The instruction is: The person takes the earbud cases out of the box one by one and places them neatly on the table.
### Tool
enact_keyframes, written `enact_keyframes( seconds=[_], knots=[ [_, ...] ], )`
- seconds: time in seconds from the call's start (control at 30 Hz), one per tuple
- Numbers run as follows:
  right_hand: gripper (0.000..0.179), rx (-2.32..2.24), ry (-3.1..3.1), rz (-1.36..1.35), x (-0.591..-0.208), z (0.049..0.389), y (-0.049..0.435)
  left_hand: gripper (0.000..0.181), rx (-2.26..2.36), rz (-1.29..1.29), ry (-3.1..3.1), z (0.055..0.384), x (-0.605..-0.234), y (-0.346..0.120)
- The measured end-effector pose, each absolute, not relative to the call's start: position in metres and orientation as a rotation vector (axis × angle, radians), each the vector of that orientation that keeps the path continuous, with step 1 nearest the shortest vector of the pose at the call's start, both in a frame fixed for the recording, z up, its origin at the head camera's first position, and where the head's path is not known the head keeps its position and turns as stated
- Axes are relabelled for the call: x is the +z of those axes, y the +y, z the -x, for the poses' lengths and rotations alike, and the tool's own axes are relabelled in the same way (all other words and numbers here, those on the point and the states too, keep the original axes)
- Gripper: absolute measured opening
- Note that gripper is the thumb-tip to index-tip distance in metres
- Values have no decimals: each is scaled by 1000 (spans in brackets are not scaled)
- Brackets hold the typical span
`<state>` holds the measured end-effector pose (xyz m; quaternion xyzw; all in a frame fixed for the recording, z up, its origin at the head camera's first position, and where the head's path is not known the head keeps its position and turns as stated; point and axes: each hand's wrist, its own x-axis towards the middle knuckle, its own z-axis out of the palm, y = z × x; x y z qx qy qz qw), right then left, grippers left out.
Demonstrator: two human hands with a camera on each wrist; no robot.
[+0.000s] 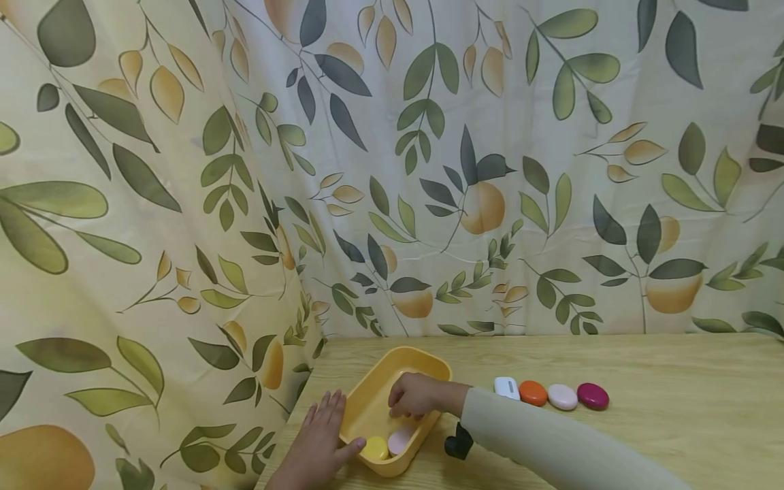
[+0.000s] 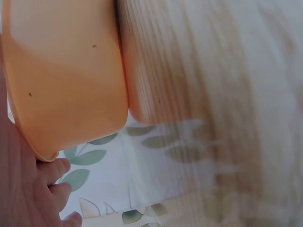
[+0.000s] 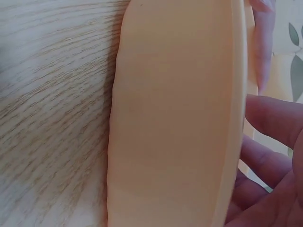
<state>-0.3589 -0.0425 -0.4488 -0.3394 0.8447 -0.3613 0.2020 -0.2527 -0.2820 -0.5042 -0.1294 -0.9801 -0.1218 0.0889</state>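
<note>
A yellow-orange plastic bin [image 1: 398,469] stands on the table, its outer wall filling much of both wrist views. My left hand [image 1: 318,439] rests along its left side with straight fingers, the thumb over the near rim. Inside the near end lie a yellow round piece [image 1: 376,448] and a lilac round piece [image 1: 401,439]. Over the bin's right rim reaches my right hand [image 1: 416,395], fingers bent down inside it. In the right wrist view the rim hides those fingertips [image 3: 255,109] in part, and I cannot tell whether they hold anything.
Right of the bin, a white rectangular piece [image 1: 506,387], an orange piece [image 1: 533,393], a pale pink piece [image 1: 562,397] and a magenta piece [image 1: 593,396] stand in a row on the wooden table [image 1: 686,408]. A black object [image 1: 458,444] shows by the right sleeve. Leaf-patterned curtains [image 1: 429,204] hang behind and left.
</note>
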Motion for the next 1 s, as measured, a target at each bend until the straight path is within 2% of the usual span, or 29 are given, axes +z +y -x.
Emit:
enact_keyframes(
  seconds=[0.6,1.0],
  knots=[
    [13,-939,2252,921,-456,364,-52,87,-283,411,-2853,256,-509,-284],
    [8,-875,2186,996,-458,364,-57,87,-302,395,-2885,255,-506,-284]
  ],
)
